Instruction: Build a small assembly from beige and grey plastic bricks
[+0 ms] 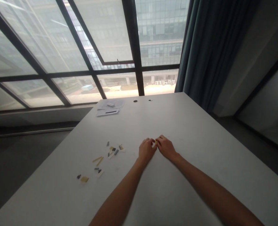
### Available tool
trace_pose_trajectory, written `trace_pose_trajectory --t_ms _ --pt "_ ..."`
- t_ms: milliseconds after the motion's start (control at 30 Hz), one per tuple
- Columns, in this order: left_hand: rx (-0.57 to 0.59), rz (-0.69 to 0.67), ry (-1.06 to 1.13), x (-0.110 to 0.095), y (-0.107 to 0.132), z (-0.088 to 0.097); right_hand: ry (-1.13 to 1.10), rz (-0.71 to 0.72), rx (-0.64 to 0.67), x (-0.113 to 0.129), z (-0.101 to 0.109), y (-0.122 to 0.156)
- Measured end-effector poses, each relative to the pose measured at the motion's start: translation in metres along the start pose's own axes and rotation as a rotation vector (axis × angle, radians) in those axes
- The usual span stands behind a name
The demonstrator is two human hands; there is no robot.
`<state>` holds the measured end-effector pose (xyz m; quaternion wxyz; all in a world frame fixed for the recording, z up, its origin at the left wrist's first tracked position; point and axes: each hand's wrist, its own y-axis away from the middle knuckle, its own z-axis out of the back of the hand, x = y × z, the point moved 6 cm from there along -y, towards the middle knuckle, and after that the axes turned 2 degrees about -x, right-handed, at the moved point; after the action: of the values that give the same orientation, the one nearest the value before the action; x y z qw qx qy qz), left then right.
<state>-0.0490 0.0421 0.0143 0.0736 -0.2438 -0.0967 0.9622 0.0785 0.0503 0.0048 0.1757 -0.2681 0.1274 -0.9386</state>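
Note:
My left hand [147, 150] and my right hand [166, 147] meet above the middle of the white table [167, 116]. Between their fingertips a small yellow piece [156, 142] shows; the fingers cover most of it, so its exact kind is unclear. Both hands are closed in a pinch around it. To the left of my left hand lie several small loose pieces that look like toy building bricks: two long tan strips [100, 161], a tan block [84, 179], a dark grey piece [116, 152] and a white piece [100, 173].
White papers [107, 111] lie at the table's far left corner, with a dark strip on top. Two small dark round spots [135, 101] mark the far edge. Behind the table are large windows [115, 83]; a blue-grey curtain [202, 56] hangs at the right.

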Motion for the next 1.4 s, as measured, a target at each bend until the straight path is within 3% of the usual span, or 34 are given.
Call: trace_pose_trajectory --t_ms 433,733,967,1400 --pt "-0.013 -0.003 0.104 0.009 0.000 -0.006 -0.093 0.130 -0.024 -0.002 0.009 0.005" --pt "0.019 -0.008 0.097 0.009 -0.001 -0.007 -0.145 0.098 -0.065 -0.010 0.010 0.008" --pt "0.008 -0.033 0.093 0.007 0.000 -0.006 -0.045 0.082 -0.065 -0.008 0.014 0.007" --pt "0.020 -0.032 0.109 0.007 0.000 -0.004 0.063 -0.128 -0.208 -0.071 0.030 -0.005"
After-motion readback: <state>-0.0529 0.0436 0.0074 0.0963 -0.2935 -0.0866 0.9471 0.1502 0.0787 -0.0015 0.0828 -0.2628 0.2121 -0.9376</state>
